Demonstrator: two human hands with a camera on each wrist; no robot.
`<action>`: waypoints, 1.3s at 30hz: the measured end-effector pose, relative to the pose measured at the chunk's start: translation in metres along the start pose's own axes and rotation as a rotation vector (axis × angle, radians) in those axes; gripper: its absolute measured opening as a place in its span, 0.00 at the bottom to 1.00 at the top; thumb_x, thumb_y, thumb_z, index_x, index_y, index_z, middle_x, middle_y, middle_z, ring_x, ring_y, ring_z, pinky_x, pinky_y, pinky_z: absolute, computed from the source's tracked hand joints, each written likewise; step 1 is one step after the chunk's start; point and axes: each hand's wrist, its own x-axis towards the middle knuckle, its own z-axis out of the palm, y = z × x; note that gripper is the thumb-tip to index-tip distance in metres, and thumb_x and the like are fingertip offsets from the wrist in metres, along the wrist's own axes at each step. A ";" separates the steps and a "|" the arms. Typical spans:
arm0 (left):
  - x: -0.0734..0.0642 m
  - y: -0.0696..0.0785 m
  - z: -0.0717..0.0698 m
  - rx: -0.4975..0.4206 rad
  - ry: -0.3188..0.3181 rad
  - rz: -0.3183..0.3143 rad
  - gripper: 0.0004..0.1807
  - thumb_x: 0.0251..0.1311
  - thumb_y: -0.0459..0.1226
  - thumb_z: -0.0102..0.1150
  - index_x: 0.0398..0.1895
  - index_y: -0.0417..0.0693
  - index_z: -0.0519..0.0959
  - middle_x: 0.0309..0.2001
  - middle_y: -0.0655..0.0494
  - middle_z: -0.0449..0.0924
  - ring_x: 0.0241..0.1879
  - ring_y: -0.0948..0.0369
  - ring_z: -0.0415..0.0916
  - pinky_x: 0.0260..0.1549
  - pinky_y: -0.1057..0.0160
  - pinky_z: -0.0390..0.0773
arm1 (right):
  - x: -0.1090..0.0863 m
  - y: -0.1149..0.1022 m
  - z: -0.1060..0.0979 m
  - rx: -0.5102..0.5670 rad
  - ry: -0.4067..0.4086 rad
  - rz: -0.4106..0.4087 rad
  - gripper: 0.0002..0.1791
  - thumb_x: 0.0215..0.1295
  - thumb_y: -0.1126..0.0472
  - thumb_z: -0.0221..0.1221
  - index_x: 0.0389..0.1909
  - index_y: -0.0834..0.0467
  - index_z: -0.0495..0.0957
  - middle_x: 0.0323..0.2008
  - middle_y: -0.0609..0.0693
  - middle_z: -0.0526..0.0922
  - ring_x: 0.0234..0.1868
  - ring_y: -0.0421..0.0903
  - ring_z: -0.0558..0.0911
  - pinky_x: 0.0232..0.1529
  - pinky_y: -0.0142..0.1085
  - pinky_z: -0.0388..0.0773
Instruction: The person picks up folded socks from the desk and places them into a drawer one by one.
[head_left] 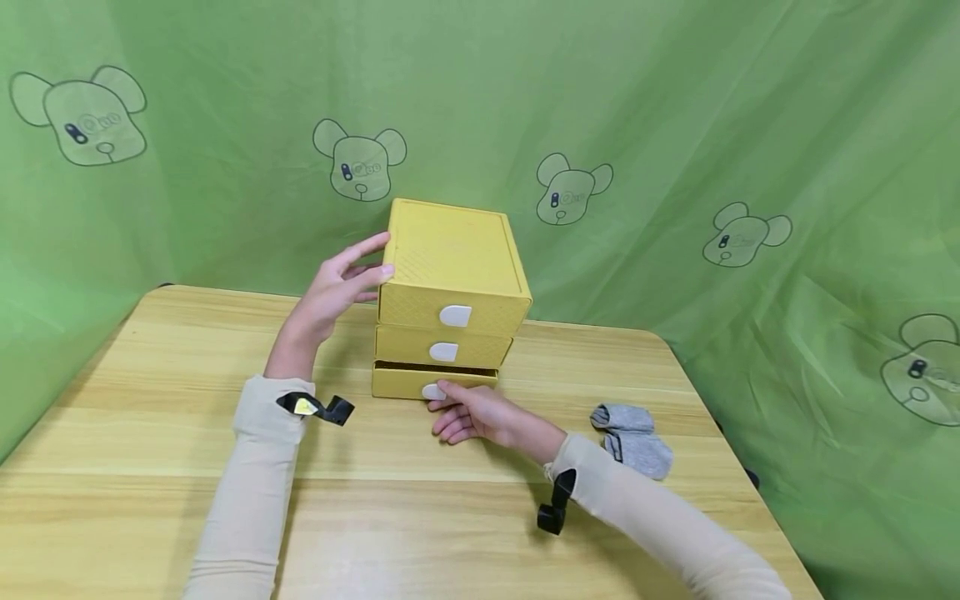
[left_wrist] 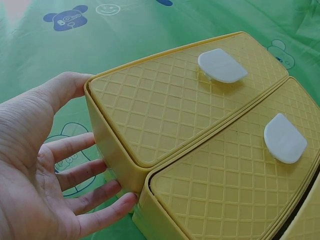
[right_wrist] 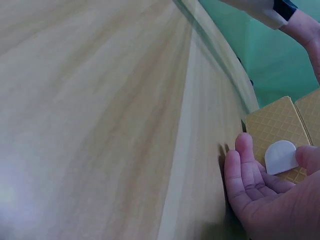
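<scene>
A yellow three-drawer box (head_left: 457,250) with a diamond-textured front stands on the table. The bottom drawer (head_left: 397,382) is slightly pulled out, with a dark gap along its top. My right hand (head_left: 480,414) pinches that drawer's white tab handle (right_wrist: 281,157) between thumb and fingers, the other fingers loosely bent below. Against the box's left side rests my left hand (head_left: 333,287), fingers spread and thumb at the upper front edge (left_wrist: 89,82). White handles of the top drawer (left_wrist: 222,66) and middle drawer (left_wrist: 285,139) show beside it. The drawer's inside is hidden.
Folded grey socks (head_left: 633,440) lie on the wooden table (head_left: 360,517), right of the right forearm. A green curtain (head_left: 465,75) with bear-head drawings hangs behind the table and at its sides. Black wrist mounts (head_left: 555,504) sit on both sleeves.
</scene>
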 end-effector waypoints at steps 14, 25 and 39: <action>0.000 -0.001 0.000 -0.008 -0.003 0.001 0.34 0.69 0.43 0.62 0.77 0.63 0.64 0.75 0.51 0.65 0.68 0.51 0.71 0.65 0.45 0.75 | -0.020 0.006 0.010 -0.081 -0.010 0.019 0.33 0.79 0.40 0.47 0.59 0.67 0.76 0.29 0.51 0.86 0.28 0.41 0.85 0.34 0.32 0.86; 0.000 0.000 0.001 -0.005 -0.004 0.004 0.34 0.69 0.43 0.62 0.77 0.64 0.65 0.76 0.53 0.63 0.68 0.51 0.71 0.66 0.46 0.75 | -0.041 0.016 0.019 -0.080 -0.030 0.025 0.32 0.78 0.41 0.49 0.57 0.68 0.77 0.28 0.51 0.87 0.26 0.40 0.85 0.33 0.32 0.86; -0.001 0.000 0.001 -0.004 0.003 -0.004 0.34 0.69 0.44 0.62 0.77 0.65 0.65 0.76 0.53 0.64 0.69 0.51 0.70 0.64 0.49 0.76 | -0.064 0.026 0.031 -0.101 -0.021 0.024 0.30 0.78 0.42 0.48 0.55 0.66 0.78 0.27 0.51 0.87 0.25 0.40 0.84 0.31 0.32 0.85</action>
